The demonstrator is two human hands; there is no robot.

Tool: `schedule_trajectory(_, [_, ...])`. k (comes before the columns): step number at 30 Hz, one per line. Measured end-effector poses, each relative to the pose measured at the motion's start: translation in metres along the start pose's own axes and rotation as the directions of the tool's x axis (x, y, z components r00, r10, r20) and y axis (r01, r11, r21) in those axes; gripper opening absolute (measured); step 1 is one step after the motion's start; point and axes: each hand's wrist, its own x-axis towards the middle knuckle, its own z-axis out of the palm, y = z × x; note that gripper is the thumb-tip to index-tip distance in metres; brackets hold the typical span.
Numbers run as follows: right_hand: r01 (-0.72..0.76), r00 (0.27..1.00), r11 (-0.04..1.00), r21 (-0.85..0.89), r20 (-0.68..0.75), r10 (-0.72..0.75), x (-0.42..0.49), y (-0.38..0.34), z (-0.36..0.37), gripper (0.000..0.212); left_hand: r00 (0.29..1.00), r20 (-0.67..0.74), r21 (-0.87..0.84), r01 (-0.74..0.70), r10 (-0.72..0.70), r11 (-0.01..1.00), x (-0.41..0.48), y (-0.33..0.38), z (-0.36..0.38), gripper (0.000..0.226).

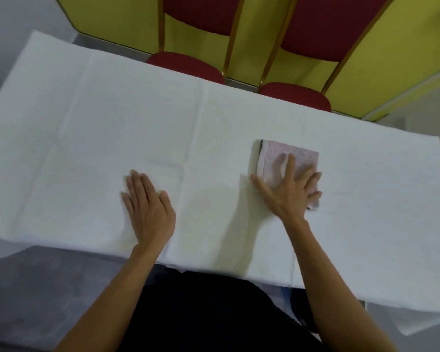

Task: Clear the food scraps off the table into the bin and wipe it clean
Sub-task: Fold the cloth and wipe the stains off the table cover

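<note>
A folded pink cloth (pixel 295 154) lies on the table (pixel 112 110), which is covered by a white tablecloth, right of centre. My right hand (pixel 287 191) presses flat on the cloth's near part with fingers spread and straight. My left hand (pixel 148 209) rests flat on the tablecloth near the front edge, fingers straight and holding nothing. No food scraps and no bin show in the view.
Two red chairs with gold frames, one (pixel 188 64) at centre and one (pixel 295 95) to its right, stand at the table's far side against a yellow wall. Grey floor lies at the lower left. My dark-clothed body is against the table's front edge.
</note>
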Motion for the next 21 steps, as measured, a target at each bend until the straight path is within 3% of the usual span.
schedule_trajectory(3, [-0.138, 0.989, 0.99, 0.023, 0.058, 0.136, 0.017, -0.005, 0.001, 0.115, 0.999, 0.045, -0.035, -0.021, 0.023, 0.999, 0.005, -0.004, -0.009, 0.065])
schedule_trajectory(5, [-0.187, 0.981, 0.982, -0.012, 0.049, 0.187, 0.02, -0.014, 0.003, 0.104, 0.999, 0.043, -0.051, -0.012, 0.014, 0.999, 0.016, -0.01, -0.02, 0.066])
schedule_trajectory(7, [-0.213, 0.977, 0.975, -0.055, -0.025, 0.212, 0.017, -0.025, 0.004, 0.086, 1.0, 0.028, -0.054, 0.005, -0.003, 0.999, 0.034, -0.022, -0.032, 0.067])
schedule_trajectory(11, [-0.151, 0.963, 0.981, -0.125, -0.242, 0.118, 0.007, -0.029, 0.014, 0.059, 1.0, 0.011, -0.022, 0.021, -0.02, 1.0, 0.069, -0.054, -0.051, 0.066])
schedule_trajectory(15, [-0.189, 0.935, 0.982, 0.001, -0.306, 0.181, 0.012, -0.039, 0.014, 0.044, 0.998, -0.001, -0.006, 0.063, -0.063, 0.998, 0.094, -0.086, -0.064, 0.066])
schedule_trajectory(17, [-0.134, 0.938, 0.99, 0.049, -0.315, 0.143, 0.006, -0.061, 0.024, 0.041, 0.995, 0.002, -0.027, 0.103, -0.103, 0.994, 0.1, -0.098, -0.069, 0.065])
schedule_trajectory(21, [0.186, 0.921, 0.982, 0.046, -0.356, -0.158, -0.036, -0.127, 0.066, 0.036, 0.994, 0.01, -0.036, 0.108, -0.107, 0.994, 0.103, -0.107, -0.07, 0.066])
